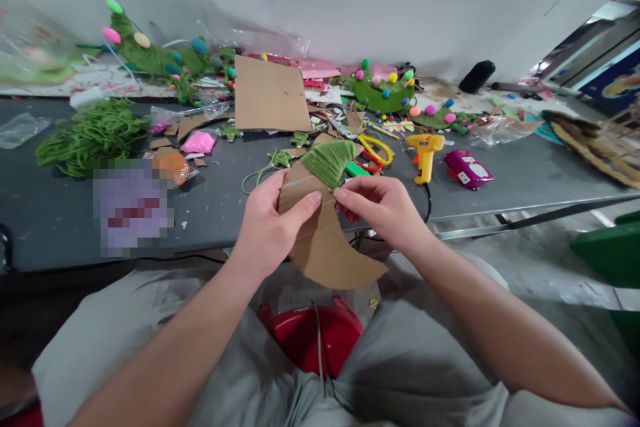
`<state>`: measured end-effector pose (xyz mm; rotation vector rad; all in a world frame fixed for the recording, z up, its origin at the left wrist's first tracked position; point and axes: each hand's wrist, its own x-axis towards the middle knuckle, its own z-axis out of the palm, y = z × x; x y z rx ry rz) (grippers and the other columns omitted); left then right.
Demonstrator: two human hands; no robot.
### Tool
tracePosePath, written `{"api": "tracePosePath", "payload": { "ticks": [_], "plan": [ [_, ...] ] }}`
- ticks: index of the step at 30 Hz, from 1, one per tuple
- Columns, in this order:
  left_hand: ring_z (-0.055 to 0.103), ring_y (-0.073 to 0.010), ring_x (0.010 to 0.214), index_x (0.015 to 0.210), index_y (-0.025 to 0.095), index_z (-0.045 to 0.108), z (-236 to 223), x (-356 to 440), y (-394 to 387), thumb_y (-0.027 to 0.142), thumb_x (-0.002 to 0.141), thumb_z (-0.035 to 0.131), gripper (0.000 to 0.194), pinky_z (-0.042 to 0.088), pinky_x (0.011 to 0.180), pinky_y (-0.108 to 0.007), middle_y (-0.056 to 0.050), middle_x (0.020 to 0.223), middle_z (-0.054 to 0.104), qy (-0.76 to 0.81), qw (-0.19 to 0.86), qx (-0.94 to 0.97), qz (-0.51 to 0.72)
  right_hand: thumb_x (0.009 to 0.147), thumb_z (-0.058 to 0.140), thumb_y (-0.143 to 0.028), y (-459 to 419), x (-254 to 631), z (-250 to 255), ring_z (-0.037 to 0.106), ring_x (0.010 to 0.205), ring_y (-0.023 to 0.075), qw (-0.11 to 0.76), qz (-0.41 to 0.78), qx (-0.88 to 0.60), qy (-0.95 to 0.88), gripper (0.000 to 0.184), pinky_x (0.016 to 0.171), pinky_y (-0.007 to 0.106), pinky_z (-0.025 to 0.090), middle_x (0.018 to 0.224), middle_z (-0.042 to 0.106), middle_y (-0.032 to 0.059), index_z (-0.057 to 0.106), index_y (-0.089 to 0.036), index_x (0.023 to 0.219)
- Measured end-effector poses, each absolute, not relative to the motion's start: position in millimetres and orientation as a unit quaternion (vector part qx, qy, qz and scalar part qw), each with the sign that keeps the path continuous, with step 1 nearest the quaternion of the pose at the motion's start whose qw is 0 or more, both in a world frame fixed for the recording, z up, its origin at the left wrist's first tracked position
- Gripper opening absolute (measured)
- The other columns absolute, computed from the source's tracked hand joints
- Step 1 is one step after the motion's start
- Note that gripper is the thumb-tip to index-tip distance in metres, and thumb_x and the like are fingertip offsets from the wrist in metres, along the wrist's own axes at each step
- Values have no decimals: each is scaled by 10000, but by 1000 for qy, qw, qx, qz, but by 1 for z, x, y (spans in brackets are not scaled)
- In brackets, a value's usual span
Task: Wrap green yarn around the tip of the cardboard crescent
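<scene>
Over the table's front edge I hold a crescent-shaped cardboard cutout (320, 247). Green yarn (330, 161) is wound tightly round its upper end, while the lower part is bare cardboard ending in a curved point. My left hand (275, 220) grips the cutout's left side, thumb across its face. At the lower edge of the winding, my right hand (377, 207) is closed with thumb and index finger pinched together, seemingly on the yarn. Behind the cutout lie scissors with yellow handles (377, 149) and scissors with red handles (369, 161).
A yellow hot glue gun (425, 150) and a purple packet (469, 169) lie on the right. To the left is a heap of green yarn (95, 137). A cardboard sheet (273, 93) and green crescents with pompoms (383, 90) are at the back. A red stool (313, 337) shows below.
</scene>
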<state>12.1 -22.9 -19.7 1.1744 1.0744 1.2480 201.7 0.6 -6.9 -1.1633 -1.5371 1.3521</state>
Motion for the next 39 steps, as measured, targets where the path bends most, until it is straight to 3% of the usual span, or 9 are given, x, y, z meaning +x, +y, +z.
{"api": "tracePosePath", "payload": {
  "ticks": [9,16,26,39],
  "plan": [
    [644,-178,772,1000,186,660,-26,17,-25,308,835,723,214,531,684,-292,-35,914,710,478,529,465,524,883,663,-412,0,200,-12,541,596,107,383,460,-468,-650,306,544,231,434,669,652,25,705,-147,737],
    [646,-190,825,1060,187,667,-26,18,-24,313,851,699,246,533,727,-307,-46,962,713,484,512,488,516,873,659,-362,-1,202,-9,541,606,110,375,426,-470,-676,252,553,230,435,684,664,25,714,-147,753],
    [635,-182,813,1021,170,656,-21,21,-26,293,834,707,229,525,697,-280,-47,949,716,498,497,503,502,863,641,-390,-2,201,-10,475,566,108,354,349,-509,-702,322,516,249,367,596,603,16,693,-138,668],
    [640,-176,798,1004,163,655,-16,24,-26,275,827,702,215,512,669,-271,-38,924,712,514,483,511,492,877,616,-414,-1,205,-11,449,559,108,333,348,-506,-716,341,506,251,350,604,582,17,693,-146,680]
  ]
}}
